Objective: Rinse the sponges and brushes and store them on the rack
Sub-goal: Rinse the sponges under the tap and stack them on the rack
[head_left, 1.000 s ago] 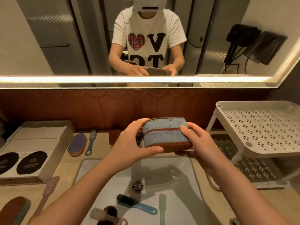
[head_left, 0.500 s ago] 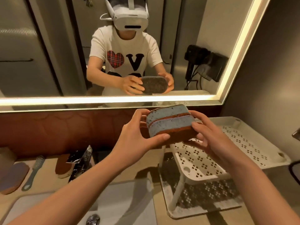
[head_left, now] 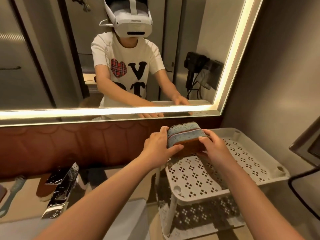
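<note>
Together, both forearms reach forward and rightward, and the two hands clamp one sponge (head_left: 184, 136) between them. The left hand (head_left: 156, 146) wraps the left end, thumb lying along the near face. The right hand (head_left: 215, 150) cups the right end, fingers bent over its upper edge. Speckled blue with a reddish stripe and a brown base, the sponge sits tilted at the back left corner of the rack (head_left: 245, 163), over the perforated top shelf; whether its base touches the shelf is unclear. Left of the rack, a chrome faucet (head_left: 60, 189) stands on the surface (head_left: 116, 172) behind the pale sink (head_left: 131, 220), and a teal brush (head_left: 16, 185) lies near the left edge.
</note>
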`<state>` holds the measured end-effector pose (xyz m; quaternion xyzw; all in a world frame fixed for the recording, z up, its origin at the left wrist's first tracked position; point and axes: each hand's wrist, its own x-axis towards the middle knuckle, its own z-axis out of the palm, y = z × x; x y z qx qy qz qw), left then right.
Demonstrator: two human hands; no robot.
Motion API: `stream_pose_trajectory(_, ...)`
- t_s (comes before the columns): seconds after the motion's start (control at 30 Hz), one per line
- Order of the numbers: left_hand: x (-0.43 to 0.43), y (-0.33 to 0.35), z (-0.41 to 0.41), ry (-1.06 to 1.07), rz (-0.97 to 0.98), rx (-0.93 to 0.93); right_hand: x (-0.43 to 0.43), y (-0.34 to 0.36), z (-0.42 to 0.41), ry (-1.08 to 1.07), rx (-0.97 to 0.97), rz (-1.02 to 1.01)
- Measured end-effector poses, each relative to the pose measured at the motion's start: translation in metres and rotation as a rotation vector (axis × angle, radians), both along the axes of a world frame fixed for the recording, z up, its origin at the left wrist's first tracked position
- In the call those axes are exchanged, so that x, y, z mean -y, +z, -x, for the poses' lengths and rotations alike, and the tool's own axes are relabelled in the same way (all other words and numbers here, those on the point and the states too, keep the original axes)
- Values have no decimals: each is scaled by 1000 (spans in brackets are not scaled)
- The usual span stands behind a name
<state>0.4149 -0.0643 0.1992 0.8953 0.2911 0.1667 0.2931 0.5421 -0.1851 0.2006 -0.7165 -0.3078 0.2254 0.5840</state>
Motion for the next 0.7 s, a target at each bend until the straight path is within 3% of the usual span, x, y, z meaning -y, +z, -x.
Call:
stream_pose_trajectory(0.23,-2,-2,-5,34,-138,-66,-1,-7,-1,34,173,104)
stream_pose_trajectory(0.37,-3,-4,0,74,-203,62,-2,-9,-4,-8,279,168)
stream_pose_trajectory(0.5,10,-5,-1,11,-413,9,-2,-10,-5,-48,327,166)
stream_pose_trajectory(0.7,21,-4,-2,-16,-352,-77,0,-11,-5,-80,361,124)
